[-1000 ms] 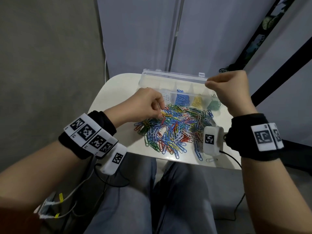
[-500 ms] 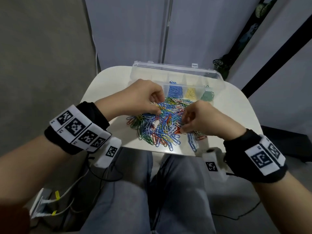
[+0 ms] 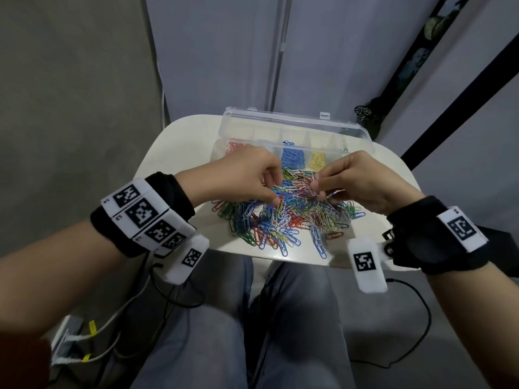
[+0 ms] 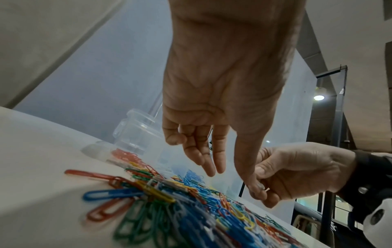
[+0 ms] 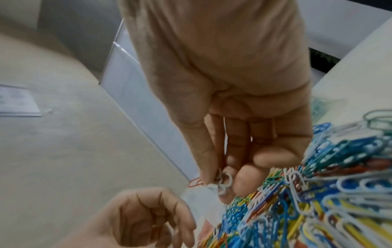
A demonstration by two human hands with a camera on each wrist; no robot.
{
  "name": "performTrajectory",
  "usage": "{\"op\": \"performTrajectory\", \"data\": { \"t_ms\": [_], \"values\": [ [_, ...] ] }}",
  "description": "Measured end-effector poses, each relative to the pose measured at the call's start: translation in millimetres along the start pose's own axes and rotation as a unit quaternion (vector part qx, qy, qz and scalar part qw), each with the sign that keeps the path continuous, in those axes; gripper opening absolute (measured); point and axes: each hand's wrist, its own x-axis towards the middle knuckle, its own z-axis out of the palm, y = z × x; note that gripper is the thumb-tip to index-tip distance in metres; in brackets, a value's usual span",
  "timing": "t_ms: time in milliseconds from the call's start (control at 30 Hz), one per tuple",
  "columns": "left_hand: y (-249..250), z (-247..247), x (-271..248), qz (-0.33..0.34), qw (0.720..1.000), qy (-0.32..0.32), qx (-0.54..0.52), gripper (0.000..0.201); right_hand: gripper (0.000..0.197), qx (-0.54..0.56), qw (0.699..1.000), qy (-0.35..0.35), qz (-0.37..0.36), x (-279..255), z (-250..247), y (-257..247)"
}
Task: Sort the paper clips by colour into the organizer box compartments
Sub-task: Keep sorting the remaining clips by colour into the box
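A heap of mixed-colour paper clips (image 3: 280, 220) lies on the small white table (image 3: 174, 153). Behind it stands the clear organizer box (image 3: 295, 127), lid up, with red clips (image 3: 234, 146), blue clips (image 3: 293, 158) and yellow clips (image 3: 317, 160) in separate compartments. My right hand (image 3: 316, 189) hovers over the far side of the heap. In the right wrist view its thumb and forefinger pinch white paper clips (image 5: 222, 182). My left hand (image 3: 276, 192) is just left of it, with its fingers (image 4: 207, 164) hanging loosely over the heap and holding nothing.
The table is narrow, with its near edge (image 3: 280, 255) just above my knees (image 3: 213, 318). Cables (image 3: 415, 293) hang from the wrist cameras below the table. Grey partition walls (image 3: 224, 51) stand close behind the box, and a dark frame (image 3: 449, 88) stands at the right.
My right hand came down from over the box's right end to the heap, then shifted toward the far side and now pinches white clips. My left hand stayed at the heap's far left.
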Motion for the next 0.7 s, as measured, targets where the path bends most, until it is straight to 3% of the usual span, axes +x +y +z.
{"op": "performTrajectory", "data": {
  "t_ms": [267,433,600,700],
  "values": [
    [7,4,11,-0.056,0.982,0.075,-0.166,0.024,0.006,0.151,0.987,-0.032,0.034,0,6,-8],
    [5,1,9,-0.065,0.967,0.073,-0.235,0.009,0.01,0.173,0.984,-0.037,0.031,3,14,-12],
    [3,-4,0,-0.1,0.939,0.056,-0.325,0.028,0.008,0.165,0.986,-0.031,0.016,7,21,-16],
    [-2,-7,-4,-0.107,0.933,0.064,-0.337,0.023,0.024,0.157,0.987,-0.034,0.012,12,29,-19]
  ]
}}
